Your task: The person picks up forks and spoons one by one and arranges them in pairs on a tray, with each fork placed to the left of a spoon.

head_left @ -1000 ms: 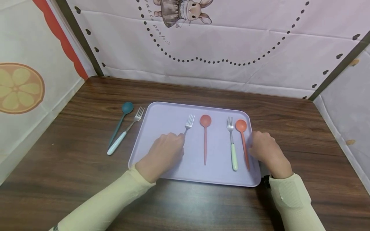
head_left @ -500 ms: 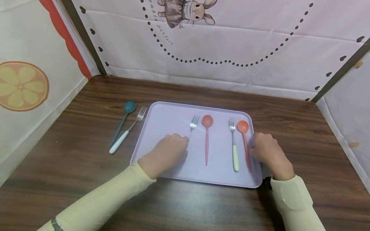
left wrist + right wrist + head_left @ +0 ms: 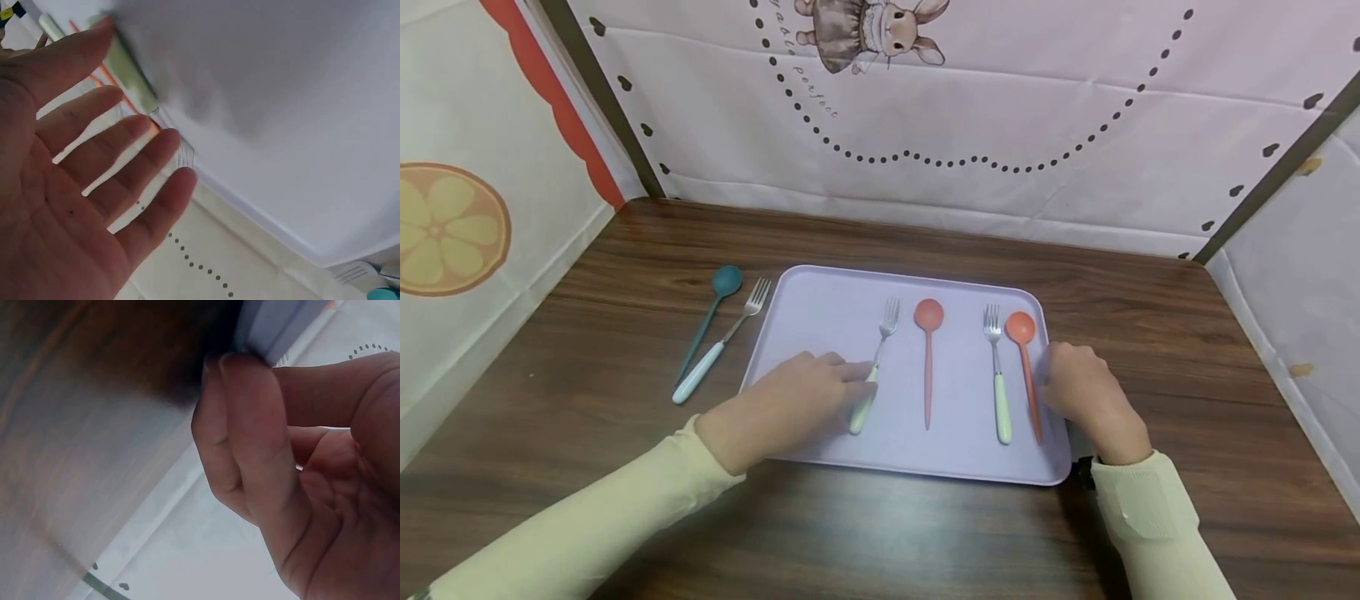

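Observation:
My left hand (image 3: 793,402) is over the left part of the lavender tray (image 3: 827,283), fingers spread and straight beside a fork (image 3: 863,408) with a pale green handle. The left wrist view shows its open palm, fingertips close to that green handle (image 3: 131,75). At the tray's right edge, my right hand (image 3: 1088,396) pinches the rim between thumb and curled fingers; the right wrist view shows the fingertips at the tray edge (image 3: 281,325). On the tray also lie a pinkish-red spoon (image 3: 928,358), a second green-handled fork (image 3: 1002,400) and an orange spoon (image 3: 1027,367).
Left of the tray, a dark teal spoon (image 3: 707,321) and a fork with a pale blue handle (image 3: 707,362) lie on the brown wooden table (image 3: 917,533). A printed cloth (image 3: 1000,100) hangs behind the table, with more cloth at both sides.
My left hand has let go of the green-handled fork, which now lies on the tray, and has drawn back to the left with straightened fingers. The right hand stays at the tray's edge.

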`<state>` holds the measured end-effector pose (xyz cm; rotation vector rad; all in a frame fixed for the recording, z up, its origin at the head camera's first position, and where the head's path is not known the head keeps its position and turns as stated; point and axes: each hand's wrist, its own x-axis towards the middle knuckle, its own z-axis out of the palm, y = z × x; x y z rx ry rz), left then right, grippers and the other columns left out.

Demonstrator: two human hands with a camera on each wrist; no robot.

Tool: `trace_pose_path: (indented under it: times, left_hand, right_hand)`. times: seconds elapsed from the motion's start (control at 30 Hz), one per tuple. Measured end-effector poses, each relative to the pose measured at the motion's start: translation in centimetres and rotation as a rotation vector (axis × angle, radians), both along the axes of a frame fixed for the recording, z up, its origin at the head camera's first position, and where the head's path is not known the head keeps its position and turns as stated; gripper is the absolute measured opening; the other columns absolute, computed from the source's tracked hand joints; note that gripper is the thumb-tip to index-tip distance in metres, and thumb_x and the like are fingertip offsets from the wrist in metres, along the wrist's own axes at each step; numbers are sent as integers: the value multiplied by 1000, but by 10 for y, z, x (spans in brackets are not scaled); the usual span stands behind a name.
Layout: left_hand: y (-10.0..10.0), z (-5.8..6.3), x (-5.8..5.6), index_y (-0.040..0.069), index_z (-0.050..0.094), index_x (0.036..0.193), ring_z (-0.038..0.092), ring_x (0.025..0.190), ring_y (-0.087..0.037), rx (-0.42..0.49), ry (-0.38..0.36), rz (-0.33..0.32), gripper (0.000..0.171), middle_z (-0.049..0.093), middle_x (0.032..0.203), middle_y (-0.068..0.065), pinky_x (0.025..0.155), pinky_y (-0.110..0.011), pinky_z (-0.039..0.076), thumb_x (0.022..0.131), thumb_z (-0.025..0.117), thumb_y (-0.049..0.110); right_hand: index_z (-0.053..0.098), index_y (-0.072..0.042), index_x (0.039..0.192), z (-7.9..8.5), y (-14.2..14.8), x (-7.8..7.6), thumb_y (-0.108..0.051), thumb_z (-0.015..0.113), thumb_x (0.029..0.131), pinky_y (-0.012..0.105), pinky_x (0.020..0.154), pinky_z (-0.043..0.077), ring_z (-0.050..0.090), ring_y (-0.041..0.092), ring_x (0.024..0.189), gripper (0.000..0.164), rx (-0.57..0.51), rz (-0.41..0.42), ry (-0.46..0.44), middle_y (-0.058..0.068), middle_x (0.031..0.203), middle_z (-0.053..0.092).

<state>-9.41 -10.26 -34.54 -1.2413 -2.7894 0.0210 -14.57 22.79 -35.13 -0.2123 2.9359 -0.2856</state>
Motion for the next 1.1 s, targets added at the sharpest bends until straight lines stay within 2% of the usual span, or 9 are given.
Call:
trace_pose_path:
  times: [0.1, 0.2, 0.3, 0.43, 0.7, 1.1]
  left_hand:
    - [0, -5, -1, 14, 64, 115, 58, 94, -24, 15, 19, -49, 39, 60, 121, -8, 70, -40, 52, 78, 73, 21]
    - [2, -7, -2, 13, 64, 114, 59, 91, -23, 28, 27, -68, 41, 60, 121, -9, 70, -40, 52, 78, 73, 30]
    - [5, -8, -3, 13, 64, 114, 59, 87, -22, 37, 26, -77, 40, 60, 121, -9, 69, -39, 52, 79, 72, 29]
    - [10, -8, -4, 13, 64, 115, 59, 81, -20, 29, 14, -74, 38, 60, 120, -9, 67, -37, 53, 81, 70, 27]
    - [17, -8, -5, 13, 64, 113, 60, 76, -19, 16, 7, -64, 38, 62, 118, -9, 62, -35, 52, 81, 68, 33]
    - [21, -5, -3, 14, 62, 116, 60, 79, -19, 10, -41, -35, 41, 60, 121, -9, 65, -35, 52, 81, 67, 35]
  right_hand:
    - [55, 9, 84, 0, 0, 0, -2, 57, 73, 40, 48, 46, 50, 27, 57, 16, 2, 1, 5, 14, 64, 51]
    - [55, 9, 84, 0, 0, 0, -3, 58, 73, 40, 47, 47, 50, 27, 57, 16, 5, -3, 0, 14, 64, 52]
    - [55, 10, 86, 0, 0, 0, -3, 58, 73, 39, 47, 47, 50, 26, 57, 18, 8, -9, -7, 14, 65, 52]
    - [55, 10, 86, 0, 0, 0, -2, 58, 73, 39, 47, 47, 50, 27, 57, 18, 9, -7, -2, 14, 65, 52]
    - [54, 10, 85, 0, -1, 0, -2, 57, 73, 39, 46, 46, 49, 26, 56, 17, 9, 3, 4, 14, 64, 51]
    - [54, 8, 82, -1, 0, -1, -2, 57, 72, 40, 46, 46, 49, 26, 56, 14, 7, 8, 9, 14, 64, 51]
